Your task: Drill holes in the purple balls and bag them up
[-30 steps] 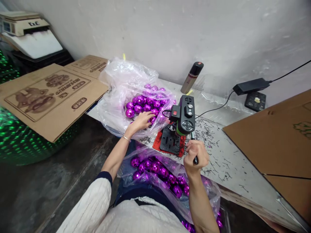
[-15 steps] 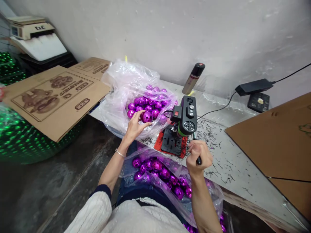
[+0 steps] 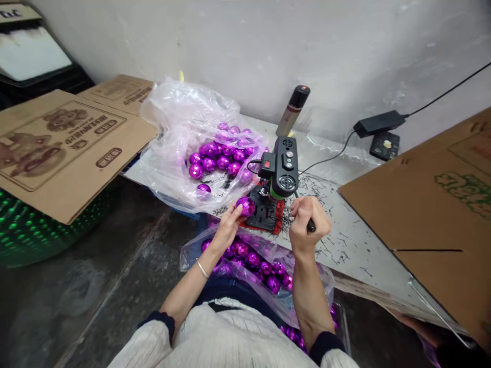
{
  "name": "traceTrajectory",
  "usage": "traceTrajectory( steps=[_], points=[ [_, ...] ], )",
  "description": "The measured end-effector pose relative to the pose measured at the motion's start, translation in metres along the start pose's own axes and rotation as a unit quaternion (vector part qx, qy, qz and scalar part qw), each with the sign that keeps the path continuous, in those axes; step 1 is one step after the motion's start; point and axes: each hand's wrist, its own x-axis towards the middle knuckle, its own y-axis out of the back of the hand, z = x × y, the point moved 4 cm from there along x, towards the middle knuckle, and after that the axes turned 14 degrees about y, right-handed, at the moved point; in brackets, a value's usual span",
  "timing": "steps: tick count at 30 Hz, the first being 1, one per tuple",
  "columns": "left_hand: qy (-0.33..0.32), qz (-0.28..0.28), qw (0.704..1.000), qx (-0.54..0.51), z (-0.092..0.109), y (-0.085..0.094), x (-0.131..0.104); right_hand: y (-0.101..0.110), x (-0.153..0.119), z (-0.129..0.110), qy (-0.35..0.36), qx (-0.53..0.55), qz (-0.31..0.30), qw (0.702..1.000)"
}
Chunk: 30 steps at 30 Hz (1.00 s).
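The left hand (image 3: 229,226) pinched a faceted purple ball (image 3: 246,206), seven o'clock from a black press (image 3: 287,166); the right hand (image 3: 303,227) was clenched around the press handle (image 3: 311,225) at five; other purple balls (image 3: 222,162) lay in clear plastic (image 3: 187,99) at nine

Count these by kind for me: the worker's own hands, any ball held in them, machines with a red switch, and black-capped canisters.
Left hand and right hand: 2
Purple ball held in the left hand: 1
Machine with a red switch: 1
Black-capped canister: 1
Total: 5
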Motion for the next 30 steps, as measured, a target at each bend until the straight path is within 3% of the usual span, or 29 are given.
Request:
traceTrajectory(
  steps=[4,12,15,19,26,30],
  points=[
    [0.027,0.000,1.000,-0.005,-0.019,-0.007,0.017,0.000,0.003,0.000,-0.016,-0.006,-0.009,1.000],
    [-0.133,0.079,0.976,0.151,-0.024,-0.008,0.038,0.001,0.000,0.000,-0.010,-0.014,-0.022,1.000],
    [-0.160,0.100,0.956,0.226,-0.024,-0.012,0.039,0.001,0.000,-0.001,-0.003,-0.009,-0.021,1.000],
    [-0.181,0.131,0.906,0.359,-0.022,-0.020,0.034,0.001,-0.001,-0.001,-0.003,-0.011,-0.021,1.000],
    [-0.245,0.106,0.856,0.443,-0.020,-0.025,0.036,0.002,-0.005,0.000,-0.006,-0.018,-0.034,0.999],
    [-0.271,0.064,0.848,0.452,-0.019,-0.030,0.038,0.002,-0.006,-0.001,-0.007,-0.011,-0.034,0.999]
  ],
)
